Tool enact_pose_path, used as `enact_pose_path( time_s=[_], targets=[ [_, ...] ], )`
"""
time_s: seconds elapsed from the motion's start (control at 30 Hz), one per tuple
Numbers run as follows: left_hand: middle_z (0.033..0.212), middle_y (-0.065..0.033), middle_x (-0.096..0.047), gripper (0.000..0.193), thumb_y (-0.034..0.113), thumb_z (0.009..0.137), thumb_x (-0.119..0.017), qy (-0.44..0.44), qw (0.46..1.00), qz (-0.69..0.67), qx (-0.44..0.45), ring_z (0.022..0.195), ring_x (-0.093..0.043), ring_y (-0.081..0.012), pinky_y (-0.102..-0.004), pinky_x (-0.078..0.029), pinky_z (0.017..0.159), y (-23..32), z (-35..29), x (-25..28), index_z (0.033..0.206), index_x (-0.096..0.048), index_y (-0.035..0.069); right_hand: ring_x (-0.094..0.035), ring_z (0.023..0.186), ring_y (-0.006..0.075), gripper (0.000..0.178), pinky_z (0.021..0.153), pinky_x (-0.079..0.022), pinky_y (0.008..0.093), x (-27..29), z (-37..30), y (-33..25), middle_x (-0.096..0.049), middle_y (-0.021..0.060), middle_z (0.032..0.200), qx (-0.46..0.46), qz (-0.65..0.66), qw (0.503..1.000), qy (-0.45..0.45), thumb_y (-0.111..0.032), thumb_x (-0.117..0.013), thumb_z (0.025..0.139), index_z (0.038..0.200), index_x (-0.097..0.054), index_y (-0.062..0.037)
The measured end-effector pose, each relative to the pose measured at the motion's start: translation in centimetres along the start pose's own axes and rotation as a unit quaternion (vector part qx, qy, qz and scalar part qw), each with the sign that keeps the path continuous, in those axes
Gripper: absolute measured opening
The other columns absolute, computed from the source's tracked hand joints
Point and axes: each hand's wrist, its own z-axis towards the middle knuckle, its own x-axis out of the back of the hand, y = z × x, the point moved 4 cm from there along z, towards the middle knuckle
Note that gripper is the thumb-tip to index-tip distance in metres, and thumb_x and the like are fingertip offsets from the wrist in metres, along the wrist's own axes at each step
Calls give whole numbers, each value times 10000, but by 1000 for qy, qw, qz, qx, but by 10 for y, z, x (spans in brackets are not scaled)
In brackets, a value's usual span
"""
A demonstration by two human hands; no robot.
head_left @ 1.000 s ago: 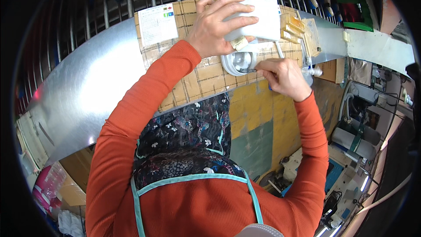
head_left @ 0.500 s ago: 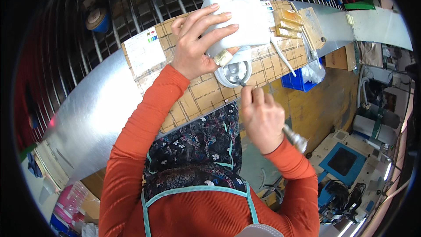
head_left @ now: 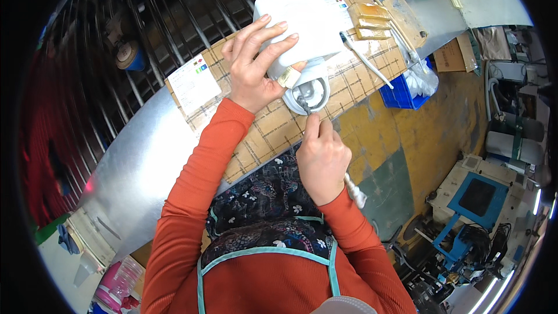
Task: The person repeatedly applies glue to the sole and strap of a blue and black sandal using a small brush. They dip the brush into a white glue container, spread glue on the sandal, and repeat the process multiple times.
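Observation:
My left hand (head_left: 254,61) grips a white plastic jug (head_left: 299,26), with fingers spread over its side. A cream-coloured wrap (head_left: 289,77) covers its thumb. The jug lies tipped just above a small round white tub (head_left: 321,100) with something shiny grey inside; whether they touch cannot be told. My right hand (head_left: 325,157) is closed around a thin-handled brush (head_left: 306,106), whose dark end sits in the tub. Behind that hand, the other end of the handle shows a whitish wrapped tip (head_left: 356,193).
Cardboard (head_left: 256,142) covers part of the metal bench (head_left: 139,134). A white stick with a dark tip (head_left: 366,61) lies right of the jug, near yellowish blocks (head_left: 372,22). A blue bin (head_left: 401,98) holds white plastic. Metal bars (head_left: 203,0) run behind.
The jug has shifted slightly left, uncovering the dark tip of the white stick. My right hand has moved left, taking the brush's end across the tub. The whole view has turned a little.

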Motion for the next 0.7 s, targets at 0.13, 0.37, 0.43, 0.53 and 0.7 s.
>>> enact_pose_path(
  time_s=[0.13, 0.37, 0.43, 0.53, 0.7],
  targets=[
    [1185, -19, -667, 364, 280, 710, -822, 3, 1000, 0, 2, 1238, -544, -250, -372, -337, 1010, 3, 4, 3, 1047, -737, 170, -648, 594, 333, 111, 512, -494, 415, -9, 6, 27, -635, 176, 704, -63, 286, 956, 29, -45, -582, 873, 971, -614, -4],
    [1473, -205, -345, 864, 416, 586, -877, -74, 997, -12, 35, 1348, -389, -381, -501, -311, 1082, -9, 15, 9, 1356, -545, 209, -539, 502, 199, 34, 498, -408, 336, -7, 5, 56, -551, 98, 618, -126, 406, 905, 18, -33, -635, 869, 896, -620, -21],
    [1510, -226, -203, 1178, 473, 530, -900, -128, 990, -17, 60, 1357, -342, -438, -545, -309, 1118, -18, 19, 1, 1514, -304, 215, -582, 614, 316, 60, 556, -449, 418, 0, 5, 56, -577, 154, 759, -84, 349, 933, 34, -43, -634, 866, 886, -583, -19],
    [1488, -225, -203, 1096, 479, 530, -895, -144, 971, -154, 115, 1361, -290, -447, -598, -280, 1096, -24, 17, -9, 1475, -381, 266, -598, 682, 313, 86, 573, -494, 420, 10, 5, 52, -545, 127, 799, -22, 199, 978, 59, -24, -641, 785, 829, -569, -44],
    [1388, -234, -257, 1010, 463, 545, -904, -55, 994, -49, 84, 1285, -350, -437, -552, -416, 1010, -6, -2, 4, 1416, -453, 222, -576, 630, 217, 108, 513, -501, 329, 28, 9, 50, -510, 75, 753, 63, 42, 997, 28, -55, -625, 677, 751, -547, -65]
  ],
)
